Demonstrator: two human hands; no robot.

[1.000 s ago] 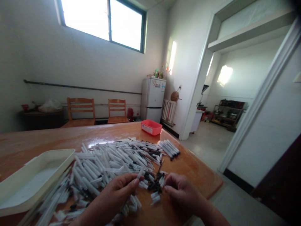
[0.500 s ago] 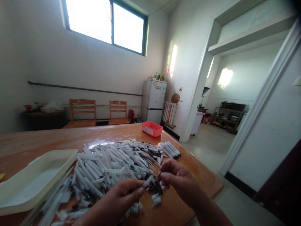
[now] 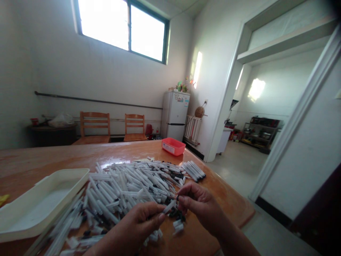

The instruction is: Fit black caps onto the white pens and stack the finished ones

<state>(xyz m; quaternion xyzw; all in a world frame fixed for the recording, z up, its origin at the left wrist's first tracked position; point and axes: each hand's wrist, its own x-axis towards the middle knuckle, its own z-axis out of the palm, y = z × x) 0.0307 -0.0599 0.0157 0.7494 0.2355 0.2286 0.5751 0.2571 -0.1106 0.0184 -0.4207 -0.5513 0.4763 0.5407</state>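
Note:
Between the thumb and fingers of my left hand (image 3: 145,220) is a translucent pen cap (image 3: 169,206), its free end pointing up and right. My right hand (image 3: 198,202) pinches a small black plug (image 3: 177,197) right at that end; whether the two touch, I cannot tell. Under my hands lie several loose black plugs (image 3: 177,215) and a few short clear caps (image 3: 178,226). A large heap of translucent pen barrels (image 3: 128,181) spreads beyond and to the left of my left hand. Past my right hand, a neat row of black-tipped pens (image 3: 194,170) lies side by side.
A cream tray (image 3: 39,204) sits at the left of the wooden table (image 3: 213,227). Near the far edge stands a red plastic basket (image 3: 173,147). Long thin clear tubes (image 3: 60,227) lie beside the tray. Behind are two chairs (image 3: 95,126) and a fridge (image 3: 176,112).
My right hand has moved left with the black plug, up to the end of the cap. My left hand keeps its grip, almost in place.

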